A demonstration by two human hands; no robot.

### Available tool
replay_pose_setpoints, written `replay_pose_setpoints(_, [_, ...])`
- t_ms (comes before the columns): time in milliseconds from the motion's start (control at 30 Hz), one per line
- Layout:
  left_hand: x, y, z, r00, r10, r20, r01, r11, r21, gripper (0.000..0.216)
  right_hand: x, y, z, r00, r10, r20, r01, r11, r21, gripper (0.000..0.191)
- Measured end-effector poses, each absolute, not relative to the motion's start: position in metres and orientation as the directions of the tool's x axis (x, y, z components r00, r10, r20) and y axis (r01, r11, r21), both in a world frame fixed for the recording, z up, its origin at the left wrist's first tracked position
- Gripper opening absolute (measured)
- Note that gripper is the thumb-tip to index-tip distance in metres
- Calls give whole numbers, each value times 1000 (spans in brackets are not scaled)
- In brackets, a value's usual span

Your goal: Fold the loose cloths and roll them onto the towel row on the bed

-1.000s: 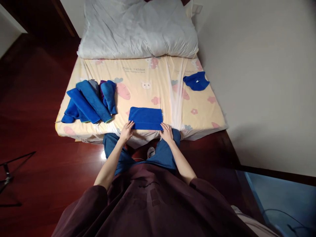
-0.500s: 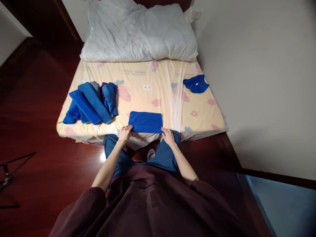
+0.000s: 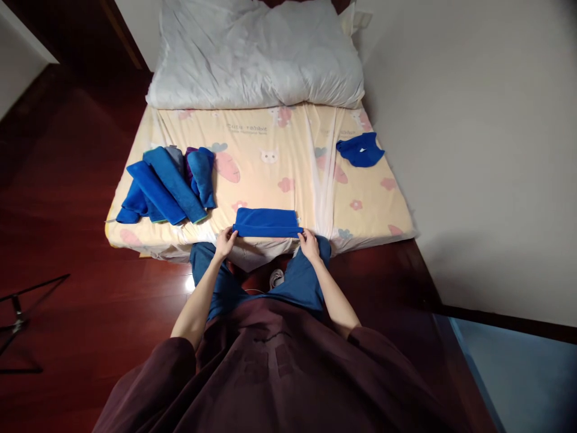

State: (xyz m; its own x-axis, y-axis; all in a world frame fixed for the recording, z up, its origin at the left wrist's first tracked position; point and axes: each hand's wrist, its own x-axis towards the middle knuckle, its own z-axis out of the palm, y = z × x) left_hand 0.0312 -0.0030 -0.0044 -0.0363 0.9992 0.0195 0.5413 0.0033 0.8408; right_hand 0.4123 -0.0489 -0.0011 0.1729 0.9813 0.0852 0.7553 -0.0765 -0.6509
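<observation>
A blue towel (image 3: 267,221) lies near the front edge of the bed, its near edge turned up in a narrow strip. My left hand (image 3: 225,242) pinches the left end of that strip. At the opposite end, my right hand (image 3: 309,243) grips the other corner, fingers closed on the cloth. To the left is a pile of rolled towels (image 3: 174,180), mostly blue with grey and purple among them. A crumpled blue cloth (image 3: 361,150) with a small white tag rests on the right side of the bed.
The bed (image 3: 265,174) has a yellow patterned sheet. A folded grey-white quilt (image 3: 256,57) lies across its far end. A wall (image 3: 473,138) stands close on the right. On the dark red floor at left are the legs of a black stand (image 3: 18,325).
Both hands have taken hold of the towel's near corners and folded that edge up, so the towel looks narrower. The camera view has shifted slightly.
</observation>
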Motion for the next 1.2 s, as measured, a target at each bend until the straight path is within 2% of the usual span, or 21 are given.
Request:
replay_pose_setpoints(200, [35,-6,-2,-86,994,-63,425,94,900,45,411,-45,-5,226,971,81,734,-115,-670,45])
replay_pose_setpoints(633, [36,-7,1,-74,995,-73,457,98,884,39,408,-46,-6,237,969,69,755,-139,-641,43])
replay_pose_setpoints(700, [36,-8,1,-74,997,-31,494,63,867,41,407,-47,-4,234,967,106,747,-109,-655,42])
replay_pose_setpoints(833, [35,-12,8,-92,982,165,615,-74,785,46,403,-51,3,251,927,279,775,-19,-632,41])
replay_pose_setpoints(967, [34,-16,18,116,954,275,686,-277,673,38,398,-58,8,184,917,353,815,59,-577,31])
replay_pose_setpoints(1067, [37,-14,22,298,920,255,676,-391,625,34,395,-60,9,91,937,337,842,108,-528,31])
replay_pose_setpoints(1200, [44,-11,20,395,900,184,676,-420,605,41,392,-59,10,-33,959,282,857,172,-485,37])
